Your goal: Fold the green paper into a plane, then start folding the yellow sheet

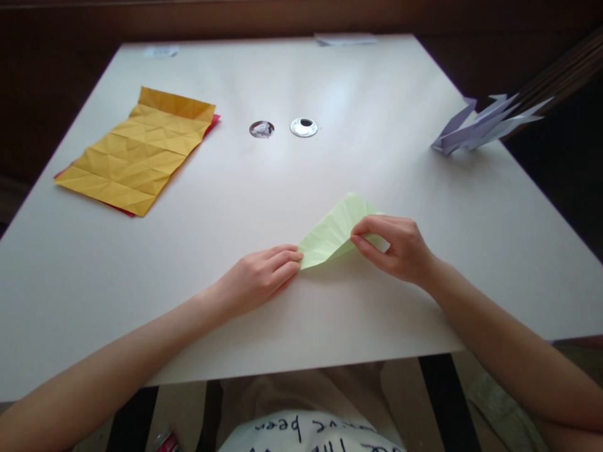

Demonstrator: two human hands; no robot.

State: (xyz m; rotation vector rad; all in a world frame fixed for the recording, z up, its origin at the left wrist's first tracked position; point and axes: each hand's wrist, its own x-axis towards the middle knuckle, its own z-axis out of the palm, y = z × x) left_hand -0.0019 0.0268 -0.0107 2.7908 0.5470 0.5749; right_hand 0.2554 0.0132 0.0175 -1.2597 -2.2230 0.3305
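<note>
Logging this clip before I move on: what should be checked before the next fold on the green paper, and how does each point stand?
1. Left hand pins the green paper at its near corner: ok.
2. Right hand pinches the paper's right edge: ok.
3. Paper lies flat on the table: not ok, partly lifted.
4. Crease alignment: cannot tell.
5. Yellow sheet and purple model lie apart from it: ok.

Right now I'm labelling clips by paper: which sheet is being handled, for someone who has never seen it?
On the white table, near its front edge, lies a pale green pleated paper, pinched between the left hand and right hand. Unlike the flat yellow sheet far left, it's folded to a wedge.
</note>
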